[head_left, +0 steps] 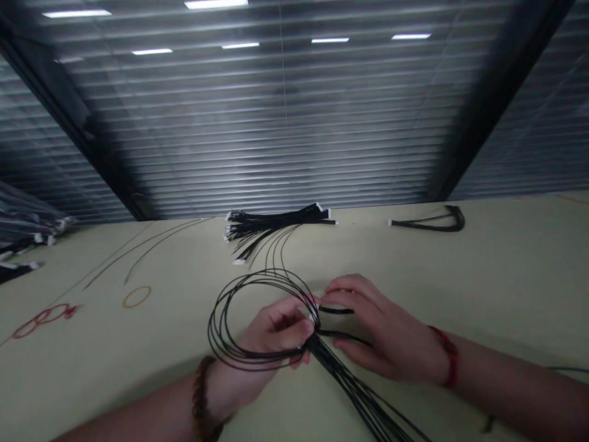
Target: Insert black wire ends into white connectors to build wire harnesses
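The left hand (275,330) closes its grip on looped black wires (225,331), keeping them gathered; the right hand (384,328), its grip spread, straddles black strands (343,336) just beside them.

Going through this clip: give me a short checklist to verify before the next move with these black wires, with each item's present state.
1. Left hand grip on the black wires: ok, they are pinched in its fingers.
2. Right hand hold on the wires: cannot tell, its fingers touch them but firmness does not show.
3. Wires free of the far bundle: not ok, thin wires appear to run from the loop back to it.
4. White connectors near the hands: cannot tell, none show there.
5. Orange rubber band within reach: ok, it lies on the table left of the hands.
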Action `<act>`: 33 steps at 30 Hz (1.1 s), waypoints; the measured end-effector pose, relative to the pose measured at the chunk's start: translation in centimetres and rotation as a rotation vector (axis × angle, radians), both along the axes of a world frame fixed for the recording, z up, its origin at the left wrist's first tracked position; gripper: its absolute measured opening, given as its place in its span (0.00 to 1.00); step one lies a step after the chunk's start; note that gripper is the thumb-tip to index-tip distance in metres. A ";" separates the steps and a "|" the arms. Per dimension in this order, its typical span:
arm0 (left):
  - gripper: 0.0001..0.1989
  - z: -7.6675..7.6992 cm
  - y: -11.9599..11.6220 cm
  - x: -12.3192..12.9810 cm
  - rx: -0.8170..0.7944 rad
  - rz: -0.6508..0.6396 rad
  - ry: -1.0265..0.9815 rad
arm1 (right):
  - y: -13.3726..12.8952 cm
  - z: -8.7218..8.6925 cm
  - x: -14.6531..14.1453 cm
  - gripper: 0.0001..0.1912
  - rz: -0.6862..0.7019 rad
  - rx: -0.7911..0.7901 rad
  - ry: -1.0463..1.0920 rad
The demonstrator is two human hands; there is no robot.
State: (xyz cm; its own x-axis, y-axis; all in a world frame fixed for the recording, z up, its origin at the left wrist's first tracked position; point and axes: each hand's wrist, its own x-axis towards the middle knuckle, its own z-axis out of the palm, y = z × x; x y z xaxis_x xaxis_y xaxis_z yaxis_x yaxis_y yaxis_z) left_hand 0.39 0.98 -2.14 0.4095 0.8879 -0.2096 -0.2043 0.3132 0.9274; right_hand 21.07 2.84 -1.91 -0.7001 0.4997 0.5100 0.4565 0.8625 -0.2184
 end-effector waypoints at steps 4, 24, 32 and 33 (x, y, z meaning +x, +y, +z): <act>0.16 -0.1 0.1 0.1 -0.021 0.065 -0.006 | -0.5 0.5 -0.1 0.10 0.000 0.042 0.009; 0.20 0.0 0.3 0.2 -0.017 0.065 0.045 | -0.6 4.2 -0.5 0.10 -0.026 -1.000 0.177; 0.17 0.4 0.3 0.0 -0.062 0.033 -0.049 | 1.7 9.2 5.1 0.14 -0.003 -0.731 0.771; 0.16 0.4 0.3 0.0 -0.064 0.031 -0.061 | 1.8 9.5 5.7 0.22 -0.085 -0.622 0.804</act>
State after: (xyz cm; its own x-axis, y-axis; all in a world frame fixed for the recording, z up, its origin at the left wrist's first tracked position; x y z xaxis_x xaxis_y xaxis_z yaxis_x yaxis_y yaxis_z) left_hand 0.35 1.30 -1.77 0.3961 0.8858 -0.2417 -0.2698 0.3639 0.8915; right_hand 26.81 4.62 7.54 -0.2144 0.8688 0.4463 0.0316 0.4629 -0.8859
